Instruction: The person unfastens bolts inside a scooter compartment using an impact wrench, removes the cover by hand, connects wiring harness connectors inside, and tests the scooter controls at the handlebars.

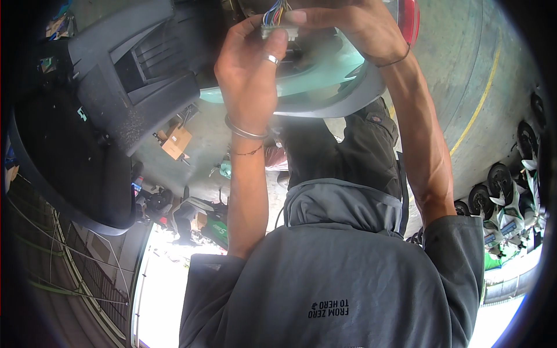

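A white multi-pin wire connector (279,33) with several coloured wires (275,13) running up from it is at the top centre. My left hand (248,72), with a ring on its thumb, is closed on the connector, pinching it between thumb and fingers. My right hand (339,20) reaches in from the right, its fingertip against the wires just above the connector; its other fingers are partly cut off by the top edge. Beneath both hands is the teal body panel (316,81) of a scooter, with a dark cavity around the wires.
A raised black seat (69,168) and black plastic body part (139,64) stand at left. A red tail light (409,23) is near my right wrist. A cardboard box (175,142) sits on the floor. Several scooters (502,197) line the right side.
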